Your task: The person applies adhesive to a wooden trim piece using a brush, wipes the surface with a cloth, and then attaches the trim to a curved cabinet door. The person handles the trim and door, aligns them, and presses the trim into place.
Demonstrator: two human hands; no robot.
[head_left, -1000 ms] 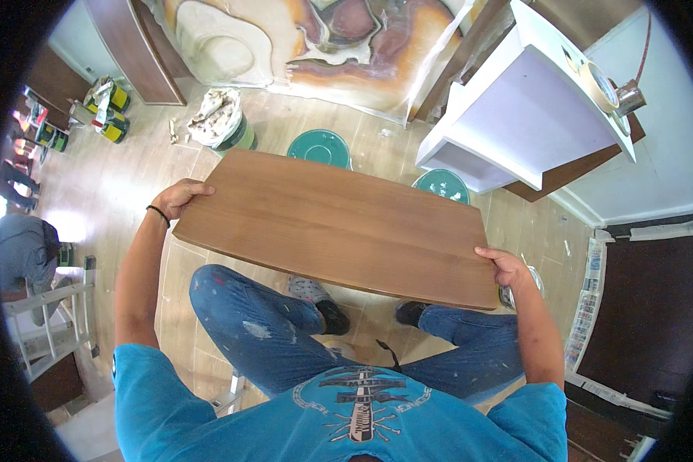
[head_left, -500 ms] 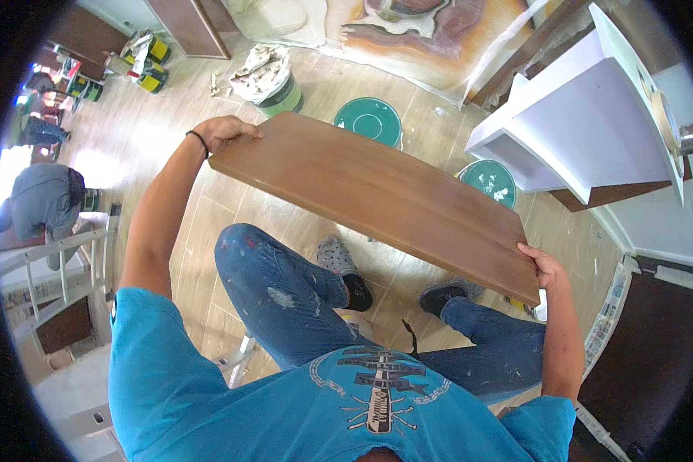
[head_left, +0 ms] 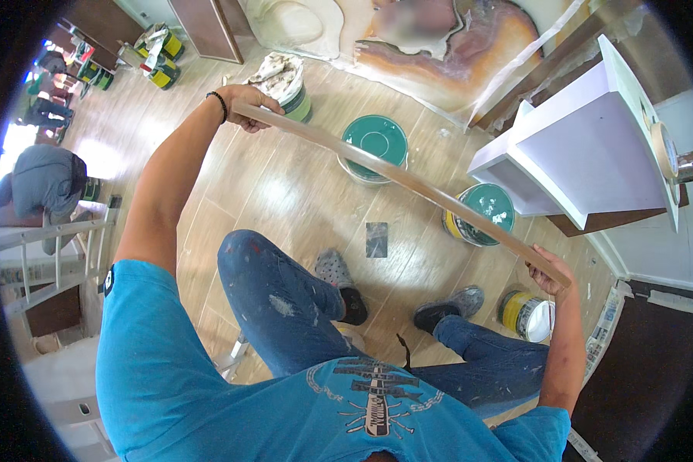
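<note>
Both hands grip wooden board (head_left: 408,179) edge-on: left hand (head_left: 248,105) far end, right hand (head_left: 550,271) near end; long axis upper-left to lower-right.

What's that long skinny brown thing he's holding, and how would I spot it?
Find the wooden floor with the green-lidded buckets. Above it, the left hand and right hand grip a wooden board seen edge-on. It is the only long thin strip spanning hand to hand.

Two paint buckets with green lids (head_left: 374,139) (head_left: 485,209) stand on the wood-plank floor (head_left: 277,185), and an open yellow bucket (head_left: 525,314) sits near the right shoe. A white cabinet (head_left: 585,154) hangs at right. A rag-covered bucket (head_left: 283,77) stands farther back.
</note>
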